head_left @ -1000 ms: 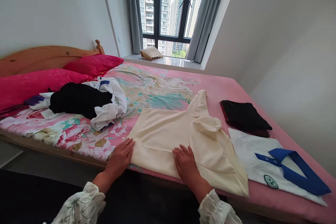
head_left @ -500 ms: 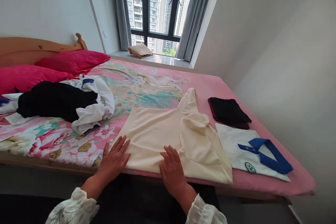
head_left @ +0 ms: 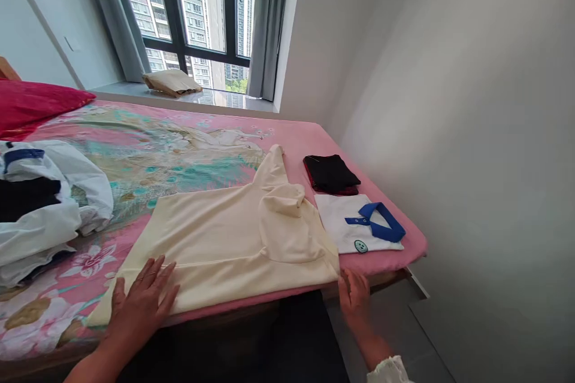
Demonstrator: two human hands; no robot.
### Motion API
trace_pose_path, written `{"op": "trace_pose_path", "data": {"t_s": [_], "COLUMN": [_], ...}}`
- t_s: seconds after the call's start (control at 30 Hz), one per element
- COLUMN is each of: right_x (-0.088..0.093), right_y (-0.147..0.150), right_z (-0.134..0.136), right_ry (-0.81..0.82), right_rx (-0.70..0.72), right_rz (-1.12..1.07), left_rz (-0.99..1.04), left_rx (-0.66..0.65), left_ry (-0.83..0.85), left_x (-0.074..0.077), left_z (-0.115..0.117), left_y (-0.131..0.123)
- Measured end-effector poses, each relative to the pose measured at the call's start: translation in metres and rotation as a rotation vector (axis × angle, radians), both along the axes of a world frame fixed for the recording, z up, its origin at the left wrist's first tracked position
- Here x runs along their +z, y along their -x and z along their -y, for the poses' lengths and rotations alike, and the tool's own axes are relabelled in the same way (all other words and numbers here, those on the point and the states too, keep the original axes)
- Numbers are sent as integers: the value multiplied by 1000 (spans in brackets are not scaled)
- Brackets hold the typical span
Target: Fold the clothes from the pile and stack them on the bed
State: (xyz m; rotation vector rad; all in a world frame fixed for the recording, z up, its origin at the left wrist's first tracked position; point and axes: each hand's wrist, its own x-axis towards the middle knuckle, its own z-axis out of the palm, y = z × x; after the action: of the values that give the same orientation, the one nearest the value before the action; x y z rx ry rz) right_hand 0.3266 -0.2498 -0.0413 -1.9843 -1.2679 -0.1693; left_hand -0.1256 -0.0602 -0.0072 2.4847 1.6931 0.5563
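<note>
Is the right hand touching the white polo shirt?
No: the right hand is at the cream garment's corner, apart from the white polo shirt.

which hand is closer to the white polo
Right. The right hand sits at the bed edge just before the polo; the left hand presses the cream top, far across.

left hand (head_left: pixel 141 305): arm cut below | clothes pile (head_left: pixel 40 203): cut left | polo emblem (head_left: pixel 360 246): unreadable
</note>
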Motion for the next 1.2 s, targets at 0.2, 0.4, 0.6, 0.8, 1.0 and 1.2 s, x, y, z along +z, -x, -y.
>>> {"op": "trace_pose_path", "data": {"t_s": [0.2, 0.4, 0.6, 0.8, 1.0, 1.2], "right_x": [23, 26, 36, 65, 57, 48], "right_y": [-10, -17, -3, 52, 72, 66], "right_z": [-23, -33, -24, -63, -117, -118], "right_ry": [154, 304, 311, -1, 249, 350], "right_rx": [66, 37, -114, 435, 741, 778], "right_rz": [-548, -551, -402, -40, 122, 108], "left_rz": [-162, -200, -234, -237, -60, 225], "left_rx": [-523, -498, -473, -462, -435, -418], "left_ry": [-86, -48, -27, 71, 209, 71], "left_x": [4, -11, -19, -11, 23, 85], "left_z": [23, 21, 18, 21, -2, -80], "left_y": [-111, -165, -163, -164, -169, -230]}}
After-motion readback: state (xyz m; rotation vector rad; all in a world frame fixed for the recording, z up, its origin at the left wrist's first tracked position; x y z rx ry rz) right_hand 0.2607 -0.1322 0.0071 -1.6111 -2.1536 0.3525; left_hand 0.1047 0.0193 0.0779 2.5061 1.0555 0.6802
